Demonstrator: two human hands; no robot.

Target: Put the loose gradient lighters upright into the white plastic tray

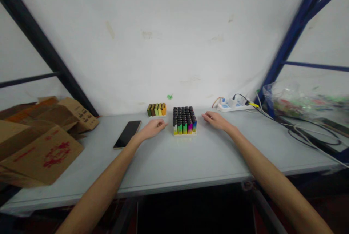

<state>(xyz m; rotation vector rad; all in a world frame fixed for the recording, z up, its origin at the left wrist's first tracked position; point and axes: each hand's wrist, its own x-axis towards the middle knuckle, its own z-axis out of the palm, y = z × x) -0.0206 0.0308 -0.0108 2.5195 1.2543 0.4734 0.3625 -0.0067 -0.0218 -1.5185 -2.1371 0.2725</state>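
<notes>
A block of coloured lighters (184, 121) with black tops stands upright in a pale tray, in rows, in the middle of the table. Just left of it, my left hand (153, 128) rests on the tabletop with its fingers curled in and nothing visible in them. On the other side, my right hand (214, 119) lies with fingers loosely curled, a small gap away from the lighters. Neither hand touches the block. Behind my left hand sits a smaller set of yellow, green and brown lighters (156, 109), near the wall.
A dark phone (127, 134) lies left of my left hand. Opened cardboard boxes (46, 154) crowd the table's left end. At the back right is a white power strip (234, 104) with plugs; cables (297, 126) trail right, near a clear plastic bag (302, 99).
</notes>
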